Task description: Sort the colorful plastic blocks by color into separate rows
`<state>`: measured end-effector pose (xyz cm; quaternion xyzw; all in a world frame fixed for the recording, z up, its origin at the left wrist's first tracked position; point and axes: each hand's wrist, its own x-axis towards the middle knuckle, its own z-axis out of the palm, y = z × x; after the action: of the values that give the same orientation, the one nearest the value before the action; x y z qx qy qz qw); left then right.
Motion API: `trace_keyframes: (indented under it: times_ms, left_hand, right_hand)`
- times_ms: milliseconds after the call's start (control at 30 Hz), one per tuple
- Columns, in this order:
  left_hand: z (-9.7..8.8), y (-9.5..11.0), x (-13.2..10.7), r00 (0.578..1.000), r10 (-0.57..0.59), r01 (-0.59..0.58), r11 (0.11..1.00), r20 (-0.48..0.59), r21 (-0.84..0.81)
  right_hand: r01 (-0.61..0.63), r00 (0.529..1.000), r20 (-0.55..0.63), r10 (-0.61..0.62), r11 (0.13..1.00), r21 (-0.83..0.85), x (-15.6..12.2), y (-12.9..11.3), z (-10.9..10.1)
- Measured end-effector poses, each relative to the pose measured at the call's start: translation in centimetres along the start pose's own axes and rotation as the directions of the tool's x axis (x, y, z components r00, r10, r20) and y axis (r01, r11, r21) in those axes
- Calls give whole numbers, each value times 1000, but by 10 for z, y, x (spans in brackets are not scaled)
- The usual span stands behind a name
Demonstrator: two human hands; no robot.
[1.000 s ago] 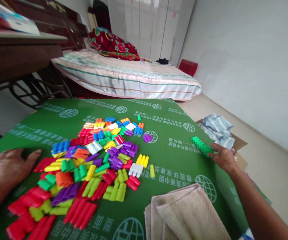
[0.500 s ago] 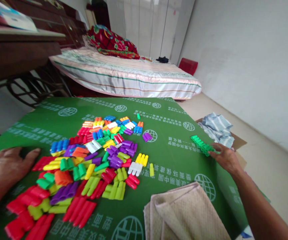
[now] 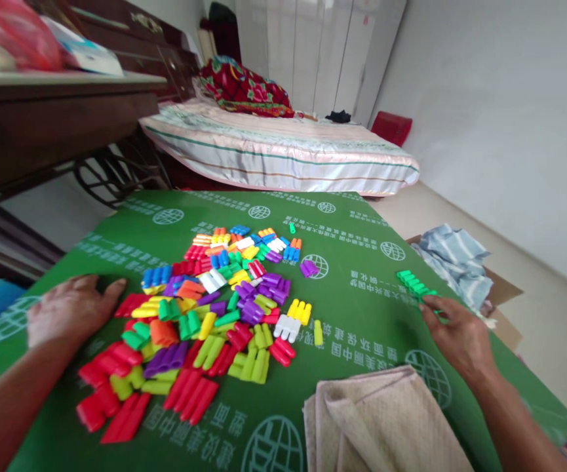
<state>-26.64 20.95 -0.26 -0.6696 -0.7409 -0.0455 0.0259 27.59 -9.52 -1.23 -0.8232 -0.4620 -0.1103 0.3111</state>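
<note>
My left hand [image 3: 69, 308] lies flat on the green board [image 3: 362, 239], thumb stretched toward the left side of a loose spread of plastic toy blocks [image 3: 213, 280]. These bullet-shaped blocks are red, yellow, purple, green, orange, blue and white, many joined in short rows. Over at the board's right side, my right hand [image 3: 460, 337] has its thumb and fingers closed on the near end of a row of green blocks [image 3: 411, 283]. The fingers partly cover that end. A single yellow-green block [image 3: 318, 332] lies between the spread and my right hand.
A folded beige cloth [image 3: 381, 419] lies at the board's near edge. Beyond the right edge is a cardboard box [image 3: 507, 328] with striped fabric [image 3: 453, 259]. A bed [image 3: 283, 151] stands behind the board, and a dark wooden table [image 3: 67, 111] is at the left.
The view has turned left, so everything appears further right and a blue item shows at the left edge. My right hand now covers more of the green row's near end. My left hand stays flat.
</note>
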Motion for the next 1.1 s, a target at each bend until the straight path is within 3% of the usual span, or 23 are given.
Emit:
trace_keyframes:
  times_ms: [100,200,400,667,900,1000,1100]
  left_hand:
    - [-8,8,-11,1000,-6,6,1000,13,8]
    - [-6,8,-17,1000,-4,4,1000,-20,15]
    - [3,1,-20,997,-9,9,1000,-78,-1]
    - [11,-2,-21,992,-16,13,1000,-128,-23]
    - [7,-3,-23,993,-19,16,1000,-115,-27]
    - [1,-2,-23,996,2,-6,999,-86,-44]
    - [-2,-3,-18,998,14,-18,998,-61,-57]
  right_hand:
    - [169,982,62,-176,980,110,-16,-38,13]
    - [306,928,133,-347,917,257,-29,-77,27]
    - [448,735,296,-610,765,463,-47,-158,44]
    - [549,498,449,-742,671,499,-50,-257,62]
    - [705,360,429,-828,543,456,-34,-321,93]
    - [783,302,427,-852,477,399,-29,-337,101]
    - [815,278,458,-844,460,353,-26,-346,105]
